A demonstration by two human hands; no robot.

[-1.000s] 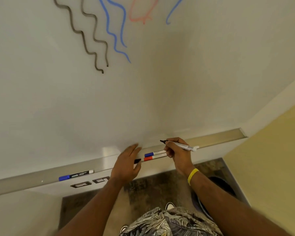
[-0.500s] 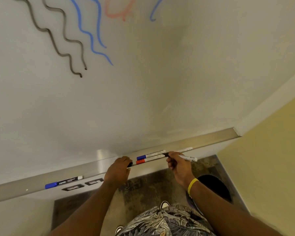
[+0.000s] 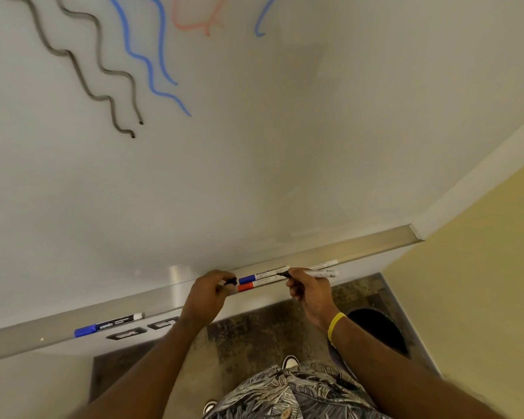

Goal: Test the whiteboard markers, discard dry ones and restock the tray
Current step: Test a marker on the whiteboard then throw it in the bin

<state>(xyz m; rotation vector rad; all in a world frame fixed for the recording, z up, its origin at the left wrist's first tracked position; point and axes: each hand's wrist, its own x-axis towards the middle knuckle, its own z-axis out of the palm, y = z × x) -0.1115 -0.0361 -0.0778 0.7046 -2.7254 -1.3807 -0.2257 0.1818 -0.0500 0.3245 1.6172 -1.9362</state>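
Observation:
My right hand (image 3: 310, 293) grips an uncapped black marker (image 3: 321, 274), its dark tip pointing left just above the metal tray (image 3: 375, 246). My left hand (image 3: 208, 294) pinches the small black cap (image 3: 231, 281) at the tray's front lip. Between the two hands a blue-capped marker (image 3: 256, 277) and a red-capped marker (image 3: 254, 285) lie side by side in the tray. Another white marker (image 3: 325, 264) lies behind my right hand. Far to the left a dark-barrelled marker with a blue cap (image 3: 108, 324) rests in the tray.
The whiteboard (image 3: 254, 161) carries wavy grey, blue and red test lines near its top. A dark round bin (image 3: 381, 331) stands on the floor below my right wrist. A yellow wall (image 3: 481, 282) closes off the right side.
My right hand has lowered the uncapped marker from the board to tray level. My left hand has closed from flat over the tray into a pinch on the black cap.

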